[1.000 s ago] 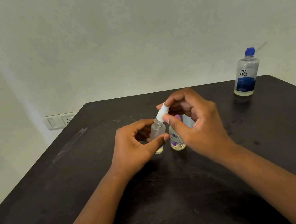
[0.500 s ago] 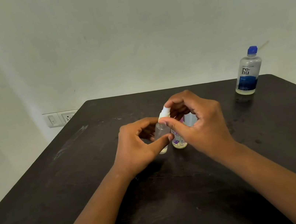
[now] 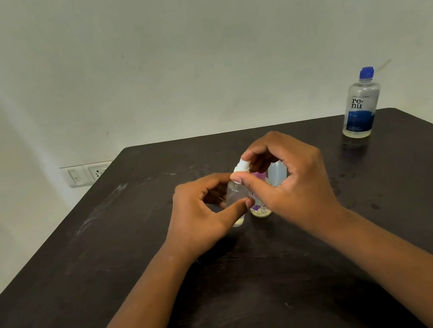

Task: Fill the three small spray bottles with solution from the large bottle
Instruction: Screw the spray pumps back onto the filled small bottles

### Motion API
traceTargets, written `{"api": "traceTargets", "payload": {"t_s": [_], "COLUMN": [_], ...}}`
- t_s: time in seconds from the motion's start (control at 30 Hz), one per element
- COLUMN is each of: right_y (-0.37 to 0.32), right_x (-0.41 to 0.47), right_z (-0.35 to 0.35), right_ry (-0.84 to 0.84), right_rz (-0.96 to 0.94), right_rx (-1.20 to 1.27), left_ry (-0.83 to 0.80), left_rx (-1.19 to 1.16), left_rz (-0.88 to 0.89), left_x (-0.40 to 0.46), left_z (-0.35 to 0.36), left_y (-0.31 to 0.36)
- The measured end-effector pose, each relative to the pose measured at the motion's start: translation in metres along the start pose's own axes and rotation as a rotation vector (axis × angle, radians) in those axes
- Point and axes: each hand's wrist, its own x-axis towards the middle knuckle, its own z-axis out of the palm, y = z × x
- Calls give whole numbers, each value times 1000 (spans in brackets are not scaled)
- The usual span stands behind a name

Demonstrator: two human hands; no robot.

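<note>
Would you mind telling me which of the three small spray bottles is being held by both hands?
The clear bottle, leftmost of the three: the left hand holds its body, the right hand pinches its white spray top. The flowered bottle and pale bottle stand untouched.

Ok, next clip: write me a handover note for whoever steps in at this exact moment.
Left hand grips the clear spray bottle upright on the table.
Right hand pinches its white spray top; on or off, unclear.
Floral bottle and plain bottle stand just behind.
Large bottle sits capped at the far right corner.
Fill levels unclear; check all three.
</note>
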Motion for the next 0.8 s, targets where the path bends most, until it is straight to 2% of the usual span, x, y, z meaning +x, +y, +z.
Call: {"api": "traceTargets", "payload": {"t_s": [0.23, 0.4, 0.63, 0.8], "right_y": [0, -1, 1, 1], "right_x": [-2, 0, -2, 0], "right_z": [1, -1, -1, 0], "right_ry": [-41, 3, -50, -26], "right_rz": [51, 37, 40, 44], "right_rx": [103, 30, 97, 41], "left_ry": [6, -11, 14, 9], "left_rx": [-5, 12, 5, 27], "left_rz": [4, 4, 13, 8], "left_x": [1, -1, 0, 0], "left_z": [0, 1, -1, 0], "left_y": [-1, 0, 1, 1]}}
